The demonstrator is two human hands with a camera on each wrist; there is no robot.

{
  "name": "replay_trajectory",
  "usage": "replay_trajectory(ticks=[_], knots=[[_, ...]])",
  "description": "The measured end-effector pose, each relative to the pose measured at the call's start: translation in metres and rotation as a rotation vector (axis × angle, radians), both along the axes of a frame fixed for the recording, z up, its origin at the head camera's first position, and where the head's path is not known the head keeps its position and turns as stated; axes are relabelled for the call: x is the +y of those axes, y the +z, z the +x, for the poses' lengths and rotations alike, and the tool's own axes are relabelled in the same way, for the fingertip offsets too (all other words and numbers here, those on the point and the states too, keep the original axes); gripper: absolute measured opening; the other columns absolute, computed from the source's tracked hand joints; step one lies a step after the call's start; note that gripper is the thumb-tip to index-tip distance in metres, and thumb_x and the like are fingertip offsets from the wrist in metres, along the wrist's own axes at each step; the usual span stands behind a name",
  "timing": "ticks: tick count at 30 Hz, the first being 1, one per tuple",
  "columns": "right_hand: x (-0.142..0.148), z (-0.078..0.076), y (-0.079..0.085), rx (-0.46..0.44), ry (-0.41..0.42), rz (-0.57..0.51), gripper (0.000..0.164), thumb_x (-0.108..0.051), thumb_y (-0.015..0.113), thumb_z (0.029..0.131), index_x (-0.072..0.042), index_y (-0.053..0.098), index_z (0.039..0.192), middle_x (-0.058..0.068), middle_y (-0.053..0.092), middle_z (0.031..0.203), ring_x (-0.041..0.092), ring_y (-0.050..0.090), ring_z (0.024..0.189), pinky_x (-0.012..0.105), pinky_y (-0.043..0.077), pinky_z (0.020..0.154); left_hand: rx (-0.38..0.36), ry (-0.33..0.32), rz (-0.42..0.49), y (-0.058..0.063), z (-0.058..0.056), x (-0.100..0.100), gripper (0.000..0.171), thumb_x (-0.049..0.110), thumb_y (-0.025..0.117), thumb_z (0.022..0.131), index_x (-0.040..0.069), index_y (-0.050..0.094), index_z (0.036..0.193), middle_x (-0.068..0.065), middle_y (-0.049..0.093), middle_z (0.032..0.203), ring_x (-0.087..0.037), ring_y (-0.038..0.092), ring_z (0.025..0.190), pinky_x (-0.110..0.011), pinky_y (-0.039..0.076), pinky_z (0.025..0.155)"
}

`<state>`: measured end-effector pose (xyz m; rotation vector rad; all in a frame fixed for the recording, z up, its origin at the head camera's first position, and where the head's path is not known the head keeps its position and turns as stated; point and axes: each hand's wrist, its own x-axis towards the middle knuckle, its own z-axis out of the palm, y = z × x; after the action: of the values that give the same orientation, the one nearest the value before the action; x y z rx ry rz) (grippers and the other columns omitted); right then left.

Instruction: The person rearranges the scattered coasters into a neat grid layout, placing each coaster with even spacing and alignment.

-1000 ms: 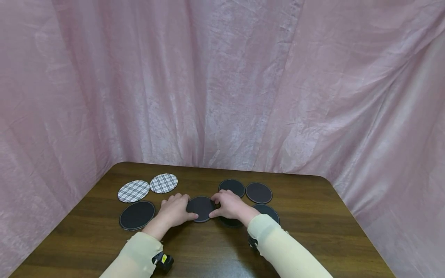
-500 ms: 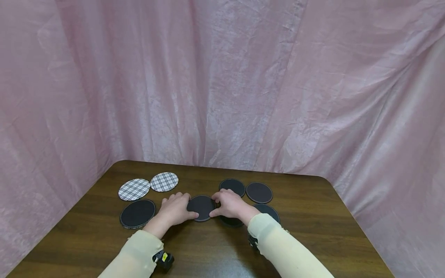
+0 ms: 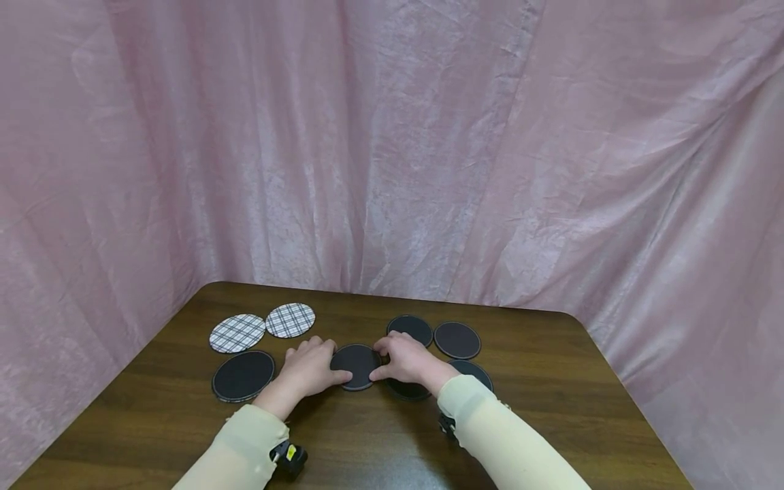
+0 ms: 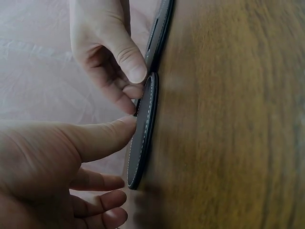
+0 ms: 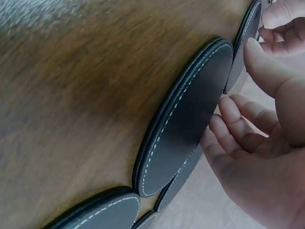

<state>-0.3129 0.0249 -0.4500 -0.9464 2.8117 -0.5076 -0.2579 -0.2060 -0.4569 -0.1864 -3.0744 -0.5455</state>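
Observation:
A round black coaster (image 3: 355,362) with pale edge stitching lies on the wooden table between both hands. My left hand (image 3: 306,371) holds its left side, thumb on the top face and fingers around the far left rim. From the right, my right hand (image 3: 405,359) has its thumb and index finger at the opposite rim. In the left wrist view the coaster (image 4: 143,129) is seen edge-on, the two thumbs close to it. Another black coaster (image 5: 190,114) lies under the right hand, partly hidden in the head view.
Two plaid coasters (image 3: 237,333) lie at the far left, one of them touching a black coaster (image 3: 243,376). Several more black coasters (image 3: 457,339) are grouped at the right. A pink curtain (image 3: 416,150) hangs behind the table (image 3: 551,401).
Hands and coasters keep practically the same places on the table. Only the head view has shifted slightly.

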Motion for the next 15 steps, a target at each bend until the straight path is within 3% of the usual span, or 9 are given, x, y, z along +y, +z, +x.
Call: replay_trajectory(ticks=[6, 15], knots=[[-0.002, 0.000, 0.002, 0.057, 0.011, -0.009, 0.054, -0.037, 0.090, 0.096, -0.006, 0.075, 0.138, 0.007, 0.071, 0.121, 0.025, 0.064, 0.115, 0.043, 0.053, 0.105, 0.027, 0.001, 0.010, 0.000, 0.000, -0.001, 0.061, 0.045, 0.087, 0.096, -0.002, 0.071, 0.131, -0.020, 0.064, 0.118, -0.041, 0.061, 0.110, -0.061, 0.043, 0.090], [-0.011, 0.000, 0.006, 0.116, 0.016, -0.025, 0.057, -0.041, 0.085, 0.100, -0.004, 0.073, 0.141, 0.008, 0.069, 0.128, 0.028, 0.063, 0.121, 0.046, 0.053, 0.107, 0.049, 0.030, -0.003, 0.009, 0.003, -0.002, 0.066, 0.047, 0.077, 0.104, -0.003, 0.065, 0.146, -0.025, 0.063, 0.138, -0.047, 0.058, 0.131, -0.070, 0.041, 0.102]])
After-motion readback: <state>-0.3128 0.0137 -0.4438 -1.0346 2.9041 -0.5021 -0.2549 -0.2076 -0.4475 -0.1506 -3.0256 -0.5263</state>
